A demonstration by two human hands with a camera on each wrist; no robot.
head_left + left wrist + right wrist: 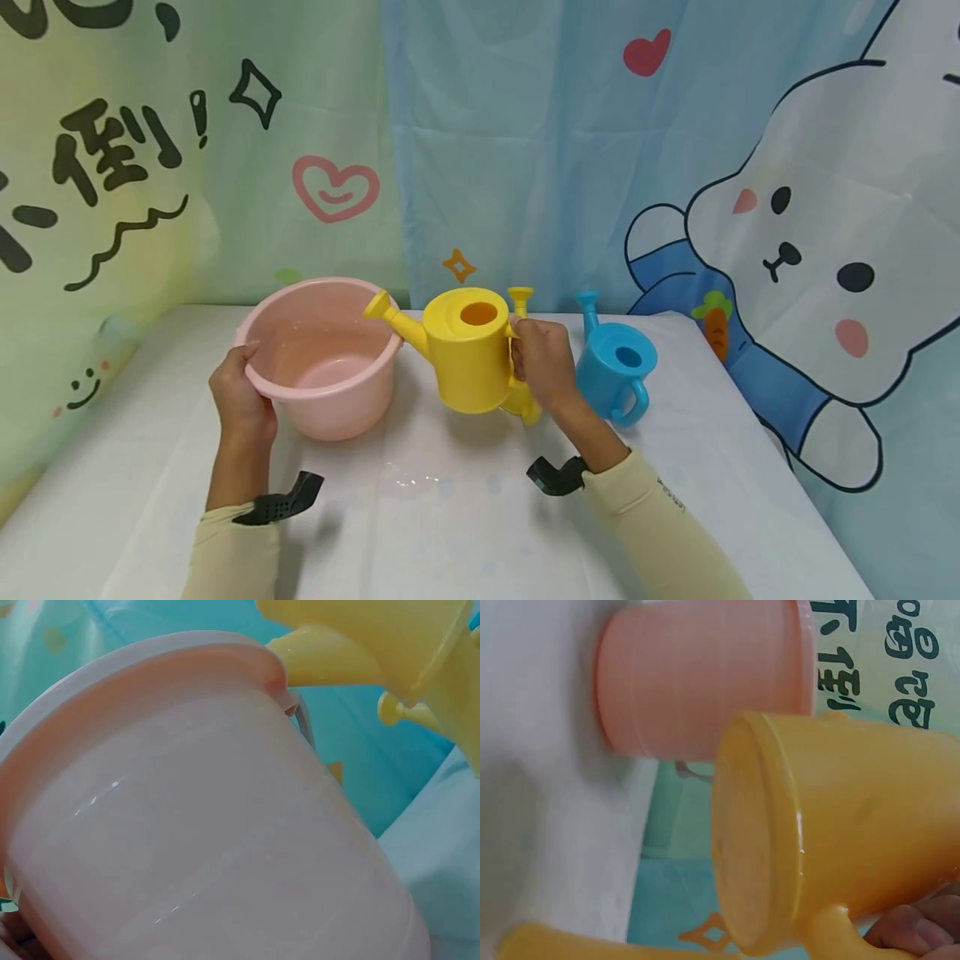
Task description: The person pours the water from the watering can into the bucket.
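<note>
My left hand (243, 400) grips the near left side of a pink bucket (341, 417), thumb over its rim. In the left wrist view the bucket (202, 810) fills most of the picture and hides nearly all of that hand. My right hand (546, 362) holds a yellow watering can (468, 367) by its handle, above the table. The can's spout (405, 327) reaches over the bucket's right rim; no stream of water shows. Its base (742, 832) faces the right wrist camera. Behind my right hand, a second yellow watering can (521, 298) is mostly hidden.
A blue watering can (617, 367) stands on the white-covered table (420, 542), to the right of my right hand. Small wet drops (416, 481) glint on the cloth in front of the bucket. A printed curtain (487, 150) hangs behind the table.
</note>
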